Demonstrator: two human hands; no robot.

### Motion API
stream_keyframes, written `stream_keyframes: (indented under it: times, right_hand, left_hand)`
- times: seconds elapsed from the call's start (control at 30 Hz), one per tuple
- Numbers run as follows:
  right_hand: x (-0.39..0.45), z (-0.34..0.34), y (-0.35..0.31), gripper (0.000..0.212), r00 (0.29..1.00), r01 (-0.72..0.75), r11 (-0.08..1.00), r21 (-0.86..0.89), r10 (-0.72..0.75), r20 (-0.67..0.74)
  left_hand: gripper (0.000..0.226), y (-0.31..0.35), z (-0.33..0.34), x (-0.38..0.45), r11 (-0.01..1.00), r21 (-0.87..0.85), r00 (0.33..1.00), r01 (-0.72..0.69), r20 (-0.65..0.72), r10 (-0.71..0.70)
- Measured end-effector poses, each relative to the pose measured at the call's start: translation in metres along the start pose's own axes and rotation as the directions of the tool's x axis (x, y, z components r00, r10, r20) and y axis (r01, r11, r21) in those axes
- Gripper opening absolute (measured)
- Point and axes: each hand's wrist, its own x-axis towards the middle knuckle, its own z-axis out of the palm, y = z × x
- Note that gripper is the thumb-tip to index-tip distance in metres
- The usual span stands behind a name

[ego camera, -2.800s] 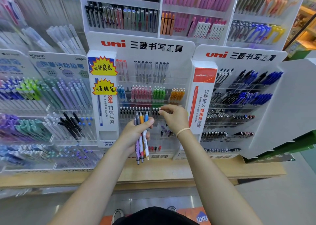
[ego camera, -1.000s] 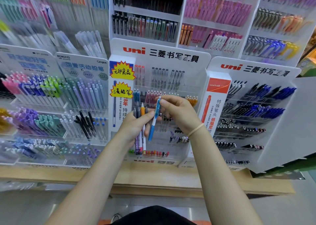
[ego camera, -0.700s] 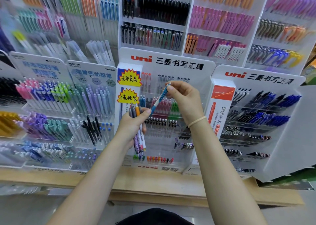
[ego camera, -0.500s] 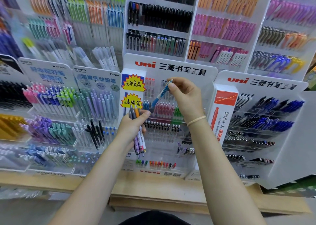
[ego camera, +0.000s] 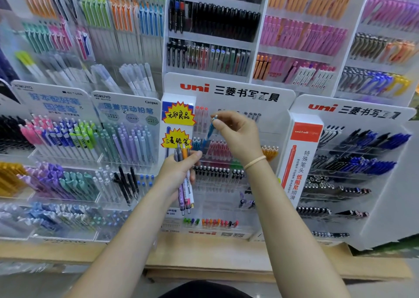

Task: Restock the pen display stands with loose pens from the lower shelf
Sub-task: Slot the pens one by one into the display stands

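My left hand (ego camera: 179, 173) is closest to me, in front of the white pen stand (ego camera: 229, 89) with the red word on top. Its fingers are curled tight around a bunch of pens (ego camera: 184, 179). One has an orange top, the others have grey tops, and the tips point down below my hand. My right hand (ego camera: 238, 136) is a bit higher and just to the right of the left one, with a pale band (ego camera: 254, 162) around the wrist. Its thumb and finger pinch the top end of a blue pen (ego camera: 209, 131). This pen leans, with its low end down near the blue pens (ego camera: 196, 143) already in the stand. To the right of those sit pink pens (ego camera: 217, 148), and orange pens (ego camera: 269, 151) show past my right wrist. Under them is a row of pens with black tops (ego camera: 215, 170). Two yellow spiky labels (ego camera: 178, 127) stick on the left side of the stand. The stand sits on a brown wooden shelf (ego camera: 204, 252). Another white stand (ego camera: 353, 111) is to its right, full of dark and blue pens. Behind the stand, tall racks (ego camera: 213, 32) hold more pens in many colours.
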Motion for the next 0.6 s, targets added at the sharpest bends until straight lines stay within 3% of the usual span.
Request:
stream_keyframes:
  times: [0.37, 0.6]
  right_hand:
    - [0.0, 0.011, 0.019, 0.01, 0.989, 0.022, 0.939, -0.343, 0.029, 0.143]
    - [0.003, 0.018, 0.021, 0.015, 0.97, 0.06, 0.791, -0.609, 0.097, 0.221]
  left_hand:
    - [0.009, -0.008, -0.012, 0.012, 1.0, -0.02, 0.997, 0.02, 0.072, -0.018]
    - [0.009, -0.009, -0.02, 0.013, 0.999, -0.031, 0.997, 0.026, 0.078, -0.024]
